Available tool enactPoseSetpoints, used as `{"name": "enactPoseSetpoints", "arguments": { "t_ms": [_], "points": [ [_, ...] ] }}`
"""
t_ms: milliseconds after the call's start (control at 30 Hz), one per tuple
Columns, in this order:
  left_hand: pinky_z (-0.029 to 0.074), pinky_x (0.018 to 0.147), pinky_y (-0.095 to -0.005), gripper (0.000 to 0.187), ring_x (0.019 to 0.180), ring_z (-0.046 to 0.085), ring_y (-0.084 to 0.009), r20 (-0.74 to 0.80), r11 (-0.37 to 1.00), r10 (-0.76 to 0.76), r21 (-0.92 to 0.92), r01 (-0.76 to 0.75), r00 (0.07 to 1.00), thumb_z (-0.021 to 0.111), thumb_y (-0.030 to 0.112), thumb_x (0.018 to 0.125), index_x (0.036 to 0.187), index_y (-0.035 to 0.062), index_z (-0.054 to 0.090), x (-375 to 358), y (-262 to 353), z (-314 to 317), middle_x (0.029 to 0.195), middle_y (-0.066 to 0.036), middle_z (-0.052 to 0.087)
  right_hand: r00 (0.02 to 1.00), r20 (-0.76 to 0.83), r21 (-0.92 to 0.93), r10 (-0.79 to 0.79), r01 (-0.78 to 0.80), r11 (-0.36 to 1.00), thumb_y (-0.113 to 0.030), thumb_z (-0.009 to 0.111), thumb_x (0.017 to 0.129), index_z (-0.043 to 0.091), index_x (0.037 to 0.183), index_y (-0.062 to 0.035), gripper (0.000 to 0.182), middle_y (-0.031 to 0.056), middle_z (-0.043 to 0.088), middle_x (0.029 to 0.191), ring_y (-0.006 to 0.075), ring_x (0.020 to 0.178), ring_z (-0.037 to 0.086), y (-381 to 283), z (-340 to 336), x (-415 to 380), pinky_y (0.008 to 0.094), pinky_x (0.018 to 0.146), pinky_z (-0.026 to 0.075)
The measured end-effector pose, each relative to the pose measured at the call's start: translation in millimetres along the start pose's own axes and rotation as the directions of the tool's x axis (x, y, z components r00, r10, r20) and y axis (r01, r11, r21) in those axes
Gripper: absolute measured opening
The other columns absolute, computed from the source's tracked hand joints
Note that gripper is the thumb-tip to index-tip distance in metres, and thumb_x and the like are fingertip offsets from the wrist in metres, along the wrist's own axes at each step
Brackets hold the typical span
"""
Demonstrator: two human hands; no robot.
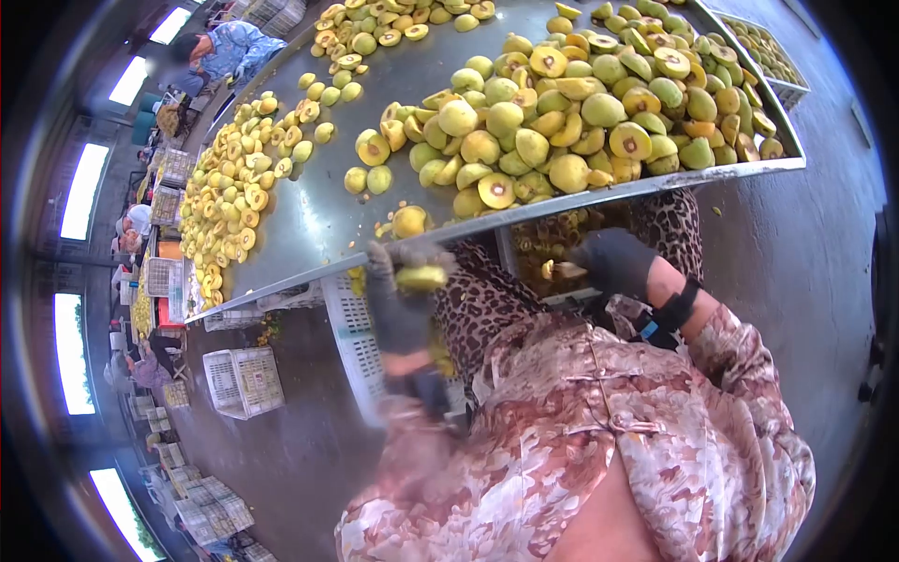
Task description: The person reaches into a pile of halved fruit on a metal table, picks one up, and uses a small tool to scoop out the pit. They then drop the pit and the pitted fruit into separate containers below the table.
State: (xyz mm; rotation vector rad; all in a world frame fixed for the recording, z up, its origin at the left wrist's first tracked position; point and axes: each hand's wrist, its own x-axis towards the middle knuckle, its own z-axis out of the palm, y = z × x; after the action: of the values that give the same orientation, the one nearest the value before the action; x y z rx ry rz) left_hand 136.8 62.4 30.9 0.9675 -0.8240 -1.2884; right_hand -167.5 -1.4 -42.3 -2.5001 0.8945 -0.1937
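My left hand (pixel 395 290), in a dark glove and blurred by motion, is closed around a yellow-green fruit half (pixel 421 277) just below the table's front edge. My right hand (pixel 615 261), also gloved, is closed on a small tool (pixel 567 269) whose end points left; its exact kind is hard to make out. Under that hand is a container of dark, wet-looking fruit scraps (pixel 541 242). Above my hands, a large pile of whole and halved yellow-green fruits (pixel 571 112), some with brown centres, lies on the metal table (pixel 323 211). One yellowish fruit (pixel 409 221) sits near its edge.
More fruit halves (pixel 229 192) are spread along the table's left side. A white plastic crate (pixel 351 337) stands beside my left arm, another white crate (pixel 243 382) on the floor. A fruit-filled crate (pixel 763 56) is at the far right. A co-worker (pixel 229 51) sits across the table.
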Motion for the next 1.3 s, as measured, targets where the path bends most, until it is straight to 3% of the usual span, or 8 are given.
{"name": "enactPoseSetpoints", "arguments": {
  "t_ms": [100,267,433,533,667,833,967,1300],
  "points": [
    [0.055,0.082,-0.0391,0.029,0.089,0.069,-0.03,-0.141,0.379,0.401,0.925,-0.024,0.905,0.064,0.026,0.097,0.098,-0.0017,0.072,44.7,-4.9,-132.5,0.096,-0.017,0.072,0.985,-0.025,-0.113,0.172,-0.173,0.978,-0.017,0.069,0.082,0.07,0.086,-0.0122,0.007,0.0141,0.068,0.076,0.0363,0.076,0.069,15.9,11.2,-9.7,0.0481,0.065,0.055],
    [0.042,0.11,-0.0435,0.043,0.126,0.055,-0.0374,0.138,0.01,0.616,0.983,-0.182,0.776,0.075,0.019,0.083,0.121,0.0015,0.067,207.4,-17.0,-177.5,0.134,-0.023,0.06,0.979,-0.164,0.555,0.124,-0.012,0.832,-0.018,0.071,0.088,0.069,0.086,-0.0075,0.011,0.0141,0.067,0.074,0.0333,0.061,0.055,16.9,38.6,25.2,0.0384,0.062,0.05],
    [0.055,0.092,-0.0418,0.046,0.106,0.066,-0.0306,0.117,-0.287,0.222,0.957,-0.05,0.968,0.078,0.013,0.079,0.122,0.0002,0.065,291.0,-38.7,-177.5,0.122,-0.021,0.065,0.969,-0.178,0.533,0.172,-0.052,0.844,-0.015,0.069,0.092,0.069,0.097,-0.0023,0.014,0.0183,0.062,0.074,0.0327,0.062,0.047,1.1,14.8,21.8,0.0367,0.063,0.048],
    [0.058,0.075,-0.0345,0.039,0.087,0.069,-0.0224,-0.234,0.379,-0.133,0.886,0.268,0.963,0.079,0.011,0.08,0.115,-0.0001,0.066,265.0,-8.0,-146.1,0.105,-0.015,0.069,0.936,-0.278,0.676,0.214,0.032,0.736,-0.008,0.073,0.087,0.062,0.087,-0.0017,0.012,0.0117,0.048,0.063,0.0142,0.059,0.043,0.6,12.0,31.0,0.0315,0.06,0.044],
    [0.055,0.062,-0.0305,0.033,0.078,0.067,-0.0152,-0.076,0.956,0.012,0.294,0.011,0.997,0.073,0.013,0.086,0.114,0.0008,0.063,175.3,-2.5,-64.7,0.101,-0.006,0.068,0.922,-0.291,0.694,0.255,0.02,0.72,-0.017,0.069,0.092,0.067,0.09,-0.0027,0.015,0.0194,0.063,0.072,0.0411,0.065,0.059,-29.4,-11.0,70.3,0.0409,0.062,0.05],
    [0.054,0.093,-0.0341,0.039,0.111,0.063,-0.0213,0.06,0.943,0.119,0.304,-0.132,0.991,0.055,0.019,0.102,0.133,-0.0027,0.054,77.6,-31.3,19.1,0.127,-0.013,0.06,0.862,-0.446,0.606,0.241,0.093,0.79,-0.015,0.067,0.09,0.068,0.091,-0.0034,0.012,0.0239,0.065,0.078,0.0451,0.073,0.063,-48.6,2.4,100.9,0.0467,0.063,0.05],
    [0.042,0.111,-0.0399,0.049,0.129,0.052,-0.0244,0.027,0.941,-0.066,-0.332,0.071,0.997,0.04,0.033,0.11,0.141,-0.0045,0.048,53.1,-48.9,57.6,0.137,-0.015,0.056,0.845,-0.367,0.704,0.39,-0.022,0.71,-0.015,0.067,0.088,0.069,0.095,-0.0054,0.012,0.0246,0.066,0.083,0.0451,0.078,0.064,-45.0,9.1,89.4,0.0471,0.066,0.051],
    [0.054,0.091,-0.0362,0.037,0.102,0.063,-0.0213,0.018,0.975,0.007,-0.221,-0.003,1.0,0.047,0.036,0.108,0.105,0.0027,0.062,54.8,-68.3,101.7,0.103,-0.01,0.064,0.772,-0.589,0.557,0.24,0.172,0.813,-0.017,0.065,0.092,0.069,0.099,-0.0052,0.015,0.0212,0.069,0.086,0.0412,0.081,0.067,-18.0,32.4,67.7,0.043,0.07,0.053]
  ]
}}
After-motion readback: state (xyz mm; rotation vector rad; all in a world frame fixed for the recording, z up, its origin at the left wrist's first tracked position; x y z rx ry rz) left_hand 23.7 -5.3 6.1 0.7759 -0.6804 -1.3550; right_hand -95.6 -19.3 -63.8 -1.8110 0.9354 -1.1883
